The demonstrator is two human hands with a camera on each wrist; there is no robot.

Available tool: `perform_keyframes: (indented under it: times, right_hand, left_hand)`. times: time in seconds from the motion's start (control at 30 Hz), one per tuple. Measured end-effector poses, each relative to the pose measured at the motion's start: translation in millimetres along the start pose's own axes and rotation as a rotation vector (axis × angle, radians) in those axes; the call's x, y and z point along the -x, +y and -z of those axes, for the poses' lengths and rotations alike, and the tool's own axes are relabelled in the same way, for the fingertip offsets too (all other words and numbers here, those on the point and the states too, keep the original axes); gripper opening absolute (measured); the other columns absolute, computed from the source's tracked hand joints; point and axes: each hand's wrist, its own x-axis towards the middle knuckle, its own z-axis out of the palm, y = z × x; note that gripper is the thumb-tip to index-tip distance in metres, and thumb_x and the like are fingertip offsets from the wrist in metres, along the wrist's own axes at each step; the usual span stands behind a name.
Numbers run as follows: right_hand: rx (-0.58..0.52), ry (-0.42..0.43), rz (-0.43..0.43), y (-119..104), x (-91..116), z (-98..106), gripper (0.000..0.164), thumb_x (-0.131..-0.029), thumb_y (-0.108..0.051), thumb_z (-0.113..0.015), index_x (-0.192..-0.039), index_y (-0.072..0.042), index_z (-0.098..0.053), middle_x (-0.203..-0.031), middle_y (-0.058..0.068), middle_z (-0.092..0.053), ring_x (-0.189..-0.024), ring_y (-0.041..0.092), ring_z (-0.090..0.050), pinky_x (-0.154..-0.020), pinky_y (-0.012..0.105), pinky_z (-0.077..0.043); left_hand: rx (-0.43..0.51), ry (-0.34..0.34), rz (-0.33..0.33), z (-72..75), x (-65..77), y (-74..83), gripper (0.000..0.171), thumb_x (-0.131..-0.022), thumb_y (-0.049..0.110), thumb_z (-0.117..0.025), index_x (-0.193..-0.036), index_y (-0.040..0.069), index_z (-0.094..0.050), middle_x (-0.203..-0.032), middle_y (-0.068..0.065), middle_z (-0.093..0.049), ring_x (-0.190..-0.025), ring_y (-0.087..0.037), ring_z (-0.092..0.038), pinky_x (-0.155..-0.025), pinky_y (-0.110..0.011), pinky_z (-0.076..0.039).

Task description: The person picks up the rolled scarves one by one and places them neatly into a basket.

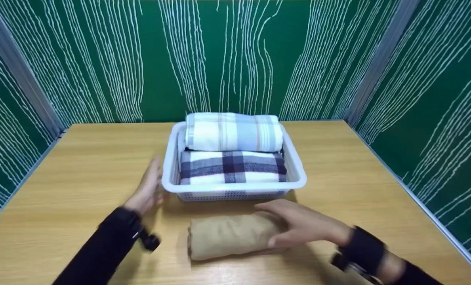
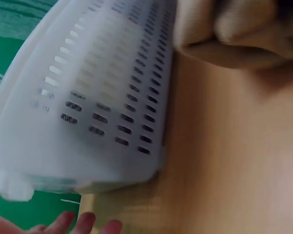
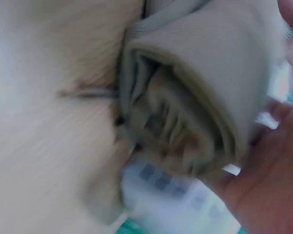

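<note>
A rolled tan cloth [image 1: 233, 235] lies on the table in front of a white plastic basket [image 1: 235, 187]. My right hand [image 1: 298, 223] holds the roll's right end, thumb on the near side and fingers on the far side. The layered end of the tan cloth [image 3: 185, 102] shows, blurred, beside the palm [image 3: 268, 180] in the right wrist view. Beside the basket's left side is my left hand [image 1: 148, 190], its fingers extended and nothing in it. Its fingertips [image 2: 85, 222] appear low in the left wrist view; whether they touch the basket I cannot tell.
Inside the basket, a light blue and white plaid cloth roll [image 1: 235, 132] sits behind a dark and white checked one [image 1: 233, 168]. The wooden table [image 1: 84, 178] is bordered by green walls [image 1: 164, 79] with white wavy lines.
</note>
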Motion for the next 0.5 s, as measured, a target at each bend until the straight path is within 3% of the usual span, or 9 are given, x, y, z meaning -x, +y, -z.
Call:
perform_keyframes:
  times: [0.1,0.2,0.27,0.37,0.5]
  right_hand:
    - [-0.260,0.077,-0.154,8.7,26.2,3.4,0.064,-0.093,-0.037,-0.061,-0.142,-0.002,-0.040,-0.140,0.016,-0.045,-0.128,0.034,-0.040,-0.103,0.055,-0.033]
    - [-0.522,0.119,-0.343,12.8,43.4,0.5,0.060,-0.098,-0.028,-0.055,-0.143,0.004,-0.033,-0.138,0.026,-0.043,-0.124,0.040,-0.042,-0.099,0.055,-0.038]
    - [-0.710,0.128,-0.468,12.6,49.3,-3.1,0.065,-0.099,-0.028,-0.053,-0.145,0.006,-0.024,-0.133,0.027,-0.045,-0.119,0.038,-0.046,-0.096,0.050,-0.043]
    - [-0.916,0.141,-0.598,9.9,51.2,-7.4,0.073,-0.098,-0.030,-0.053,-0.148,0.007,-0.014,-0.132,0.026,-0.045,-0.116,0.031,-0.049,-0.091,0.041,-0.048]
    - [-0.986,0.149,-0.634,8.1,43.8,-9.2,0.080,-0.096,-0.032,-0.057,-0.150,0.004,-0.009,-0.142,0.032,-0.033,-0.118,0.033,-0.048,-0.087,0.041,-0.050]
  left_hand:
    - [-0.024,-0.035,0.127,12.3,34.1,-12.5,0.095,-0.090,0.073,-0.020,-0.151,0.004,0.003,-0.154,-0.025,-0.012,-0.134,-0.042,-0.027,-0.100,-0.052,-0.035]
    - [-0.034,-0.083,0.180,16.9,60.5,-29.7,0.097,-0.091,0.070,-0.028,-0.150,-0.003,-0.001,-0.148,-0.032,-0.020,-0.128,-0.046,-0.035,-0.092,-0.054,-0.044]
    - [-0.030,-0.109,0.209,10.2,76.5,-37.4,0.093,-0.093,0.065,-0.036,-0.148,-0.005,-0.009,-0.143,-0.035,-0.028,-0.121,-0.048,-0.042,-0.086,-0.055,-0.048]
    - [-0.018,-0.174,0.231,-6.5,89.4,-44.9,0.088,-0.093,0.056,-0.048,-0.146,-0.007,-0.016,-0.142,-0.035,-0.031,-0.121,-0.049,-0.040,-0.081,-0.060,-0.048]
    - [0.000,-0.309,0.207,-33.3,97.6,-47.5,0.083,-0.089,0.029,-0.061,-0.146,-0.007,-0.013,-0.146,-0.036,-0.016,-0.128,-0.053,-0.023,-0.085,-0.070,-0.039]
